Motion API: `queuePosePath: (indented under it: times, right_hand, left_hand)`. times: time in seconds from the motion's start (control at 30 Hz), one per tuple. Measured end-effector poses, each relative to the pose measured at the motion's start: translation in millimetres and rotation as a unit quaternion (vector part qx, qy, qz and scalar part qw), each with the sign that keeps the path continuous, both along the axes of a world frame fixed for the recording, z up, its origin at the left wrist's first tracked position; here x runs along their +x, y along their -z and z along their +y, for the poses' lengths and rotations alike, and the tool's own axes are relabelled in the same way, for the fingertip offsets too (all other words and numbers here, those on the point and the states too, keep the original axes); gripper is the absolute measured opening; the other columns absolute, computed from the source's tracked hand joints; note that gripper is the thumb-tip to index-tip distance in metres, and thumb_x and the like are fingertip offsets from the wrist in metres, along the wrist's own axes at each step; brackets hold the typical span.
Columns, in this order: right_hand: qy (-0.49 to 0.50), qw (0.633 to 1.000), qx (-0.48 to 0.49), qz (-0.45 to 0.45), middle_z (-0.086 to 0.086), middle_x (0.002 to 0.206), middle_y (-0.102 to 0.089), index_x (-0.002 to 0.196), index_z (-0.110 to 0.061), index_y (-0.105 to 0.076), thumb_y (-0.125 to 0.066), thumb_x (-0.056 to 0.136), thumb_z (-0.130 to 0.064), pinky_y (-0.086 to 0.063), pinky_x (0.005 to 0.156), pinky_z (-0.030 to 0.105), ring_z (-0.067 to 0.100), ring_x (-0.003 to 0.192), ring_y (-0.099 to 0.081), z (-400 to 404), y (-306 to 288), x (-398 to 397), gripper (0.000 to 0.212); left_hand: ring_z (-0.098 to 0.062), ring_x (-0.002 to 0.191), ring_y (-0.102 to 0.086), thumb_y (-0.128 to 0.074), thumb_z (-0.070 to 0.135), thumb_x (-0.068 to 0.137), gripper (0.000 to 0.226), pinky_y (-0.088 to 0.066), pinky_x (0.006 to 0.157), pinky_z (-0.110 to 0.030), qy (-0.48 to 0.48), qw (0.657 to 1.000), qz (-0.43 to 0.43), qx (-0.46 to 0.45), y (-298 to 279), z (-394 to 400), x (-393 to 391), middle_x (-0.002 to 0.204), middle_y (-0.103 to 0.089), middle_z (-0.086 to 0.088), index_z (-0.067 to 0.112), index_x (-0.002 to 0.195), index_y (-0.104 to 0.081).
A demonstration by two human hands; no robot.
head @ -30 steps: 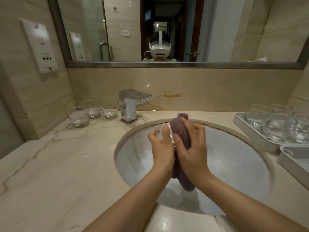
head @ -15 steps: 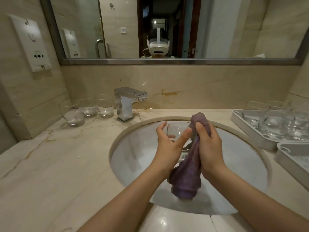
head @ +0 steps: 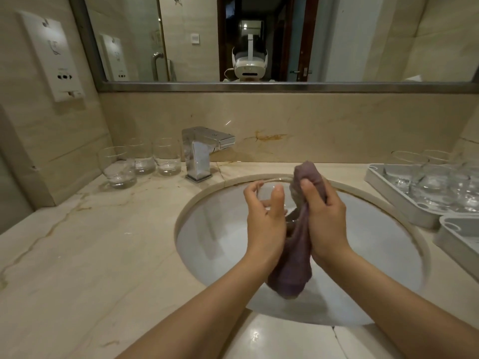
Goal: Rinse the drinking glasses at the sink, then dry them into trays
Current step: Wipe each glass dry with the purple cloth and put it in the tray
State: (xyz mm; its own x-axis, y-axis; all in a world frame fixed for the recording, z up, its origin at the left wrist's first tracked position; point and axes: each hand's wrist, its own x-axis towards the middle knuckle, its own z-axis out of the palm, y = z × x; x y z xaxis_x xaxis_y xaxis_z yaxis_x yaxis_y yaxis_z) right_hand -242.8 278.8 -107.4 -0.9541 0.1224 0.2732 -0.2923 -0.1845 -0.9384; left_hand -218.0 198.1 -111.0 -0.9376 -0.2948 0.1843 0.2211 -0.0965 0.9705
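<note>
Over the white sink basin (head: 223, 244), my left hand (head: 267, 218) grips a clear drinking glass (head: 269, 193), its rim facing up and away. My right hand (head: 324, 216) clutches a purple cloth (head: 293, 263); the upper end of the cloth is pushed against the glass and the rest hangs down between my wrists. Three clear glasses (head: 141, 161) stand in a row on the counter left of the faucet. A grey tray (head: 394, 195) at the right holds several glasses. A second grey tray (head: 456, 237) sits nearer, at the right edge.
A chrome faucet (head: 202, 151) stands behind the basin at the left. The marble counter (head: 90, 244) spreads out to the left of the sink. A mirror (head: 259, 40) runs along the wall, and a white wall panel (head: 51, 55) hangs at the left.
My hands have parted: a second ago they were pressed together around the wrapped glass, now the glass shows in my left hand and the cloth hangs lower from my right.
</note>
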Motion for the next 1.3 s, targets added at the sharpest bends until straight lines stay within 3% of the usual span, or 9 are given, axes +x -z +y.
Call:
queuePosePath:
  times: [0.17, 0.33, 0.53, 0.67, 0.8, 0.87, 1.0, 1.2, 1.3]
  right_hand:
    - [-0.041, 0.981, -0.132, -0.139, 0.015, 0.101, -0.068, 0.109, -0.014, -0.065, -0.053, 0.096, -0.023, -0.055, 0.063, 0.033, 0.026, 0.082, -0.065, 12.4, -7.0, 0.1, 0.02]
    - [-0.009, 0.988, -0.104, -0.114, 0.008, 0.104, -0.07, 0.104, -0.021, -0.067, -0.055, 0.095, -0.024, -0.054, 0.084, 0.037, 0.02, 0.093, -0.067, 10.7, -9.5, 2.8, 0.015]
    - [0.066, 0.98, 0.145, 0.119, -0.003, 0.118, -0.051, 0.129, -0.025, -0.056, -0.064, 0.091, -0.021, -0.037, 0.086, 0.001, -0.015, 0.102, -0.049, -4.9, -1.6, 18.2, 0.039]
    - [0.098, 0.928, 0.251, 0.256, -0.006, 0.117, -0.045, 0.131, -0.03, -0.054, -0.066, 0.084, -0.035, -0.047, 0.097, 0.026, 0.006, 0.112, -0.05, -16.3, 17.0, 14.3, 0.048]
    - [0.11, 0.968, 0.136, 0.179, -0.007, 0.112, -0.048, 0.124, -0.03, -0.055, -0.068, 0.087, -0.022, -0.038, 0.088, 0.003, -0.013, 0.1, -0.049, -11.5, 6.1, 8.0, 0.041]
    - [0.095, 0.987, 0.085, 0.097, -0.001, 0.118, -0.056, 0.122, -0.025, -0.06, -0.064, 0.09, -0.018, -0.041, 0.096, 0.012, -0.008, 0.103, -0.054, -1.9, 0.9, 4.7, 0.033]
    - [0.031, 0.994, -0.072, -0.078, 0.003, 0.097, -0.067, 0.096, -0.022, -0.067, -0.059, 0.092, -0.02, -0.048, 0.1, 0.047, 0.019, 0.093, -0.062, 11.4, -9.6, 0.5, 0.01]
    - [0.009, 0.981, -0.115, -0.155, 0.009, 0.092, -0.062, 0.089, -0.021, -0.065, -0.058, 0.093, -0.022, -0.048, 0.078, 0.035, 0.021, 0.082, -0.058, 14.3, -13.7, 0.7, 0.009]
    - [-0.007, 0.981, -0.116, -0.155, 0.004, 0.094, -0.068, 0.097, -0.025, -0.066, -0.059, 0.094, -0.026, -0.052, 0.078, 0.033, 0.016, 0.083, -0.065, 12.2, -14.0, 0.6, 0.008]
  left_hand:
    - [0.0, 0.076, -0.061, -0.049, 0.044, 0.093, 0.046, -0.046, 0.069, -0.019, 0.063, 0.996, -0.02, -0.052, -4.8, 1.6, 2.3, 0.099, -0.06, 0.0, 0.028, 0.132, -0.031]
    - [-0.013, 0.108, -0.053, -0.063, 0.059, 0.07, 0.101, -0.04, 0.082, -0.022, 0.068, 0.992, -0.074, -0.07, -7.9, -5.4, -0.6, 0.127, -0.046, -0.007, 0.036, 0.147, -0.003]
    - [-0.021, 0.1, -0.064, -0.058, 0.057, 0.087, 0.058, -0.053, 0.088, -0.042, 0.002, 0.997, -0.062, 0.048, -2.6, -13.0, -11.1, 0.118, -0.058, -0.007, 0.029, 0.13, -0.031]
    - [-0.019, 0.109, -0.059, -0.038, 0.052, 0.097, 0.053, -0.052, 0.091, -0.036, -0.029, 0.993, -0.066, 0.092, -2.1, -13.2, -14.6, 0.125, -0.054, -0.007, 0.016, 0.135, -0.031]
    - [-0.013, 0.086, -0.065, -0.037, 0.048, 0.098, 0.046, -0.055, 0.071, -0.029, 0.006, 0.998, -0.05, 0.036, -5.5, -7.3, -7.6, 0.106, -0.06, -0.005, 0.016, 0.13, -0.031]
    - [-0.002, 0.072, -0.064, -0.036, 0.047, 0.099, 0.042, -0.051, 0.058, -0.02, 0.04, 0.998, -0.047, 0.009, -4.2, -2.2, -3.1, 0.106, -0.056, -0.003, 0.019, 0.13, -0.031]
    - [-0.014, 0.09, -0.064, -0.038, 0.05, 0.097, 0.043, -0.05, 0.074, -0.029, 0.077, 0.995, -0.051, -0.047, -0.8, 4.0, -0.7, 0.115, -0.054, -0.007, 0.023, 0.129, -0.03]
    - [-0.013, 0.11, -0.053, -0.07, 0.067, 0.068, 0.087, -0.046, 0.094, -0.031, 0.112, 0.982, -0.099, -0.117, -2.6, -3.6, -1.0, 0.127, -0.045, -0.006, 0.031, 0.133, -0.024]
    - [-0.012, 0.101, -0.056, -0.07, 0.05, 0.079, 0.078, -0.047, 0.089, -0.029, 0.069, 0.989, -0.07, -0.107, -5.7, -8.6, -3.3, 0.117, -0.049, -0.006, 0.034, 0.135, -0.019]
